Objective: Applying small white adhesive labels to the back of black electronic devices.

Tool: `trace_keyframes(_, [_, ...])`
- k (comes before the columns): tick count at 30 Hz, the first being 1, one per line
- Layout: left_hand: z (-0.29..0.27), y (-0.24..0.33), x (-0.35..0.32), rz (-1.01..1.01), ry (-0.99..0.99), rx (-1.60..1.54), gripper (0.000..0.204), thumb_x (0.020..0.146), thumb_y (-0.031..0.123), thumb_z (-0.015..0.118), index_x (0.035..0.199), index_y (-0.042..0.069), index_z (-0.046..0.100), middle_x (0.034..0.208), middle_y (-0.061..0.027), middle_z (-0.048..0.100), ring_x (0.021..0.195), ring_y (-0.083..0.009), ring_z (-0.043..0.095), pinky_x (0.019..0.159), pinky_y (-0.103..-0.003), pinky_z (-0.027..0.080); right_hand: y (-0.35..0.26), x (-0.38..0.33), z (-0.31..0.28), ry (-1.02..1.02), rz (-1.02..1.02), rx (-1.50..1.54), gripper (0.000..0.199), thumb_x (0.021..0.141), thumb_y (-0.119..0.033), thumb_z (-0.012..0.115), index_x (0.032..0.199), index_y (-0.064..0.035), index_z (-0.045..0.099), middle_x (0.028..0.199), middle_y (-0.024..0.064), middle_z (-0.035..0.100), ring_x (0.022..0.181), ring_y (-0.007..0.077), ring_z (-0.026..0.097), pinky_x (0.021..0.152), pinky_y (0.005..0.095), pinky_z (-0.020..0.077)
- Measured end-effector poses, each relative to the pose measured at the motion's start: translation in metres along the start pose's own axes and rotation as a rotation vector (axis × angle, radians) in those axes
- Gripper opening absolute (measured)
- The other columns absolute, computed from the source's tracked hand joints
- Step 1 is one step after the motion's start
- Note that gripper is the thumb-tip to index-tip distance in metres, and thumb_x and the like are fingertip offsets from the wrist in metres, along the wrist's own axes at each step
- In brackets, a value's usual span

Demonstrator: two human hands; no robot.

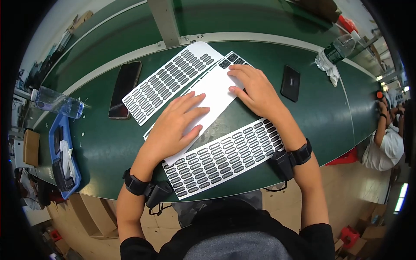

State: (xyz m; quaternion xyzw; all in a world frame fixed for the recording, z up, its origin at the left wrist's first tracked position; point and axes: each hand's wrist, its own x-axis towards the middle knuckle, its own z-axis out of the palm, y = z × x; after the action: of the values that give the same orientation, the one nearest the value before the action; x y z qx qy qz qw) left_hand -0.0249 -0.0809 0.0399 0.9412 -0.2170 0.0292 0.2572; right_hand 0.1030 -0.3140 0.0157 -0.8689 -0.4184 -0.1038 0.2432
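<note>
My left hand (pixel 177 127) lies on a blank white strip of paper (pixel 215 104), its fingers spread. Over the far end of the same strip rests my right hand (pixel 256 90), fingers stretched out and apart. Dark square labels (pixel 232 60) on a white sheet show past the strip's far end; the strip hides most of that sheet. To the far left of it lies a sheet of dark oval labels (pixel 173 82). A second sheet of oval labels (pixel 223 159) sits nearer me, close to the table's front edge and partly beneath my right wrist.
A large phone (pixel 125 90) lies at the left, a small black phone-like device (pixel 290 83) at the right. Clear bottles (pixel 57 103) stand or lie at both sides. A blue tray (pixel 74 167) sits on the left. Another person (pixel 385 145) is at the far right.
</note>
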Motion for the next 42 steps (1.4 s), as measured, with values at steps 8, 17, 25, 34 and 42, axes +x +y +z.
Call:
trace_keyframes(8, [0.001, -0.002, 0.000, -0.015, 0.026, -0.020, 0.035, 0.083, 0.016, 0.065, 0.118, 0.009, 0.062, 0.140, -0.0095, 0.047, 0.135, -0.0308, 0.036, 0.111, -0.044, 0.029, 0.001, 0.001, 0.008, 0.028, 0.028, -0.008, 0.048, 0.092, -0.041, 0.050, 0.130, -0.0115, 0.054, 0.130, 0.0122, 0.050, 0.123, 0.0281, 0.043, 0.104, 0.0410, 0.0309])
trace_keyframes(17, [0.007, -0.003, 0.003, -0.069, 0.213, -0.156, 0.031, 0.079, 0.019, 0.069, 0.106, 0.004, 0.064, 0.124, -0.0140, 0.055, 0.122, -0.0327, 0.048, 0.101, -0.041, 0.039, -0.006, 0.007, 0.006, -0.038, 0.051, -0.145, 0.046, 0.093, -0.040, 0.048, 0.131, -0.0139, 0.055, 0.130, 0.0104, 0.049, 0.123, 0.0271, 0.041, 0.104, 0.0400, 0.0293])
trace_keyframes(25, [0.012, -0.001, 0.000, -0.196, 0.371, 0.120, 0.052, 0.069, 0.021, 0.078, 0.112, -0.001, 0.059, 0.105, -0.0135, 0.057, 0.101, -0.0312, 0.051, 0.088, -0.038, 0.043, 0.002, -0.001, 0.017, 0.069, -0.017, -0.297, 0.045, 0.092, -0.037, 0.052, 0.130, -0.0141, 0.055, 0.133, 0.0103, 0.047, 0.125, 0.0293, 0.038, 0.103, 0.0399, 0.0288])
trace_keyframes(34, [0.003, -0.005, 0.000, -0.177, 0.266, -0.032, 0.060, 0.066, 0.015, 0.079, 0.122, 0.004, 0.058, 0.108, -0.0129, 0.055, 0.105, -0.0294, 0.050, 0.093, -0.037, 0.042, 0.017, 0.000, 0.007, 0.181, 0.240, 0.009, 0.072, 0.076, -0.036, 0.068, 0.136, -0.0061, 0.044, 0.132, 0.0167, 0.047, 0.123, 0.0322, 0.041, 0.102, 0.0422, 0.0310])
trace_keyframes(42, [-0.012, -0.011, -0.001, -0.113, 0.153, -0.147, 0.062, 0.066, 0.015, 0.079, 0.124, 0.007, 0.058, 0.113, -0.0121, 0.059, 0.106, -0.0290, 0.055, 0.094, -0.036, 0.043, 0.023, -0.001, -0.014, -0.050, 0.236, 0.060, 0.070, 0.071, -0.036, 0.072, 0.131, -0.0078, 0.050, 0.131, 0.0150, 0.046, 0.121, 0.0314, 0.039, 0.103, 0.0419, 0.0324])
